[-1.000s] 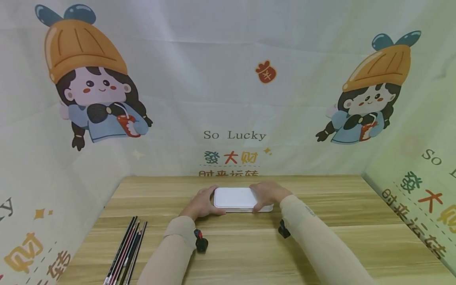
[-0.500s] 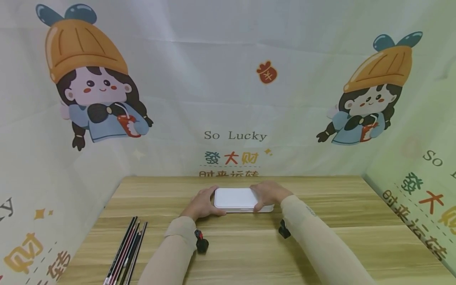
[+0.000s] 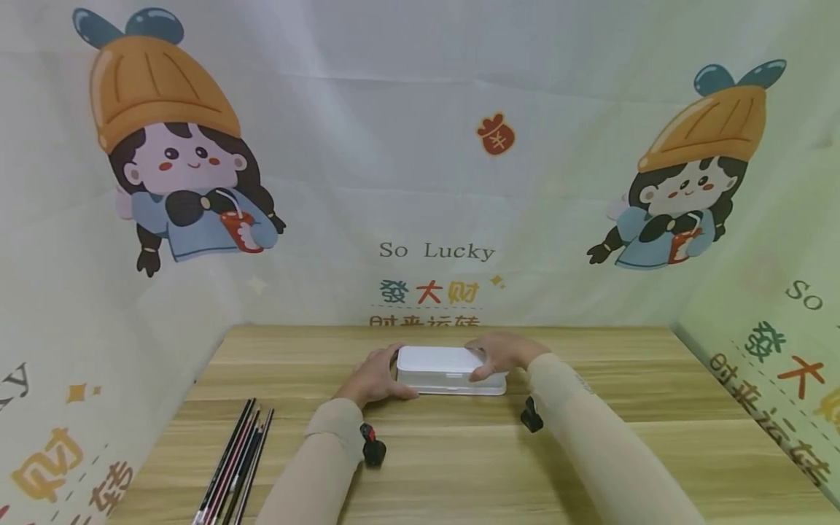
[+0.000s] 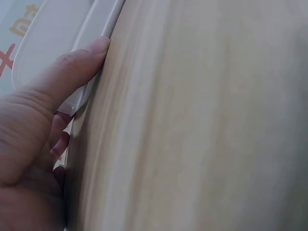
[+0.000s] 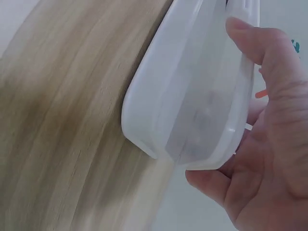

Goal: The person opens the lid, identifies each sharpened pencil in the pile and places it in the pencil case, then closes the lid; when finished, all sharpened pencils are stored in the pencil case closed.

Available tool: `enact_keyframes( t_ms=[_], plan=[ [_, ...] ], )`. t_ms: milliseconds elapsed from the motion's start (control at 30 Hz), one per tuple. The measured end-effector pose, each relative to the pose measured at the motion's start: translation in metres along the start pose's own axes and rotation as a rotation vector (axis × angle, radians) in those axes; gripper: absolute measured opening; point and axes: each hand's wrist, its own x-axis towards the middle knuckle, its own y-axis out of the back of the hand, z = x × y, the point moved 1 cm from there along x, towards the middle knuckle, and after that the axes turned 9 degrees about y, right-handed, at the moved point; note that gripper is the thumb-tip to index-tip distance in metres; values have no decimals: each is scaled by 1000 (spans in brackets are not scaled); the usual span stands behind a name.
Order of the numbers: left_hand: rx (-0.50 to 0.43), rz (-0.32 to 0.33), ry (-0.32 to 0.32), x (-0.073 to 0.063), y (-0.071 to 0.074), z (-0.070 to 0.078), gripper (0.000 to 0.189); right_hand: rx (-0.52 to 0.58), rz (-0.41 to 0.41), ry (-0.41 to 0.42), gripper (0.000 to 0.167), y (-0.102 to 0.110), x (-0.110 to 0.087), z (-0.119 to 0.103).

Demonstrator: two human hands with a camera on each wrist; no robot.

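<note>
A long white plastic case, shaped like a pencil case, lies on the wooden table near its far side. Its lid [image 3: 433, 357] is raised from the base [image 3: 462, 391], and a gap shows between them at the right end in the right wrist view. My left hand [image 3: 378, 375] grips the case's left end, thumb [image 4: 79, 65] along the near side and fingers behind. At the other end, my right hand [image 3: 504, 353] holds the lid between thumb and fingers; the lid's edge [image 5: 238, 110] stands away from the base's rim [image 5: 144, 103]. The inside is mostly hidden.
Several slender pencils [image 3: 238, 467], mostly dark, lie in a loose bundle on the table [image 3: 446, 459] at the left front. A printed cloth [image 3: 367, 146] hangs behind and on both sides of the table.
My right hand has lifted the lid's near side, so a taller front now shows above the base. The left hand keeps its grip at the left end. The pencils stay in place.
</note>
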Motion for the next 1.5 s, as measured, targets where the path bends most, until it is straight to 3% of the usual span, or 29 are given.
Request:
enact_keyframes(
  t_ms=[167,367,600,767,967,1133,1500],
  plan=[
    [-21,4,4,-2,0,-1,104,116,20,21,80,2,-6,4],
    [-34,-10,25,-4,0,0,108,295,88,-36,70,8,-22,12],
    [-56,-2,26,-4,2,-1,114,312,259,2,54,12,-25,22],
    [-66,-7,0,-5,3,0,115,375,376,-44,49,8,-23,30],
    [-40,-2,11,-4,2,0,114,528,500,-103,49,4,-17,36],
    [-36,-12,11,-3,3,0,117,619,537,-178,53,3,-12,36],
    [-36,-16,-4,-7,2,0,116,618,561,-290,54,1,1,37]
  ],
)
